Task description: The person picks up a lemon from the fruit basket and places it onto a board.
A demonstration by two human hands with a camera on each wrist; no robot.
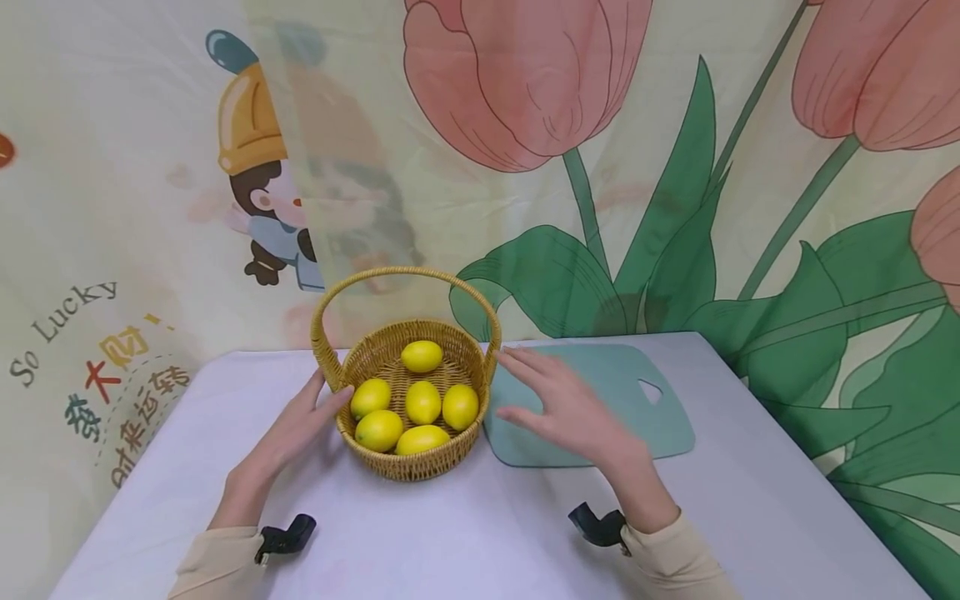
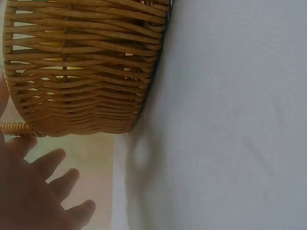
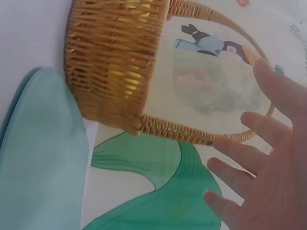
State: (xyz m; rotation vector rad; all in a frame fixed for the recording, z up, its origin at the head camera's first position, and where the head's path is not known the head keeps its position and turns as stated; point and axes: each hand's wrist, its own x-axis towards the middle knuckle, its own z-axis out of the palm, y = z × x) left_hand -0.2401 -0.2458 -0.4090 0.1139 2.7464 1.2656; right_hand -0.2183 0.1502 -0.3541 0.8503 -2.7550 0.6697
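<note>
A wicker basket (image 1: pixel 408 467) with a tall arched handle (image 1: pixel 408 271) stands on the table, holding several yellow lemons (image 1: pixel 422 357). At its left side is my left hand (image 1: pixel 296 425), thumb by the rim and fingers spread near the foot of the handle. Whether this hand touches the wicker I cannot tell. My right hand (image 1: pixel 566 404) hovers to the right of the basket, over a green cutting board (image 1: pixel 600 367). Its fingers are spread with nothing between them, and in the right wrist view they appear apart from the basket (image 3: pixel 112 57).
The cutting board lies just right of the basket, its hole toward the right. A white cloth covers the table (image 1: pixel 450 542). Behind it hangs a printed backdrop (image 1: pixel 525 208) with tulips and a cartoon figure. Each wrist carries a black mount (image 1: pixel 600 525).
</note>
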